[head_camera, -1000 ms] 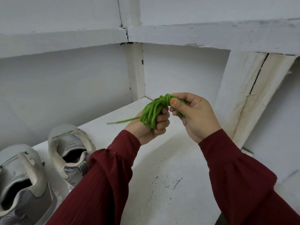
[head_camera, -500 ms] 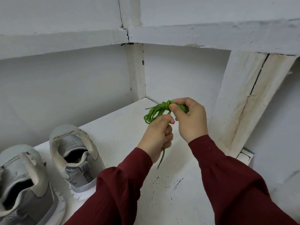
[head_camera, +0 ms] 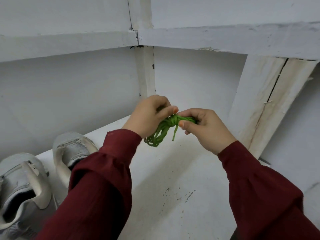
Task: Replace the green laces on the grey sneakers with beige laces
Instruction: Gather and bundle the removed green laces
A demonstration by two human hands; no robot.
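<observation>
Just above the white shelf [head_camera: 173,172], toward its back corner, the two hands meet in the head view. The left hand [head_camera: 149,116] has its fingers [head_camera: 170,110] curled over one end of a bundle of green laces [head_camera: 164,131], the thumb lying along the top of the coil. The right hand [head_camera: 206,129] pinches the other end, thumb underneath and curled fingers over it, so the bundle bridges both hands. A turn of lace binds the bundle at its middle, between the two thumbs. Below that turn the loops hang under the left hand, and one short loose end dangles beside them, both held clear of the shelf. Each arm wears a dark red sleeve [head_camera: 97,184]. Two grey sneakers stand side by side along the shelf's left edge, heels toward the camera: the near sneaker [head_camera: 22,191] at the front-left corner, the far sneaker [head_camera: 72,148] just beside it toward the back, partly hidden by the left sleeve. Whether either shoe carries a lace cannot be told from this angle. Dark paint chips [head_camera: 180,194] speckle the shelf nearer its front edge, well apart from the hands. A worn wooden upright [head_camera: 263,101] stands at the right edge
</observation>
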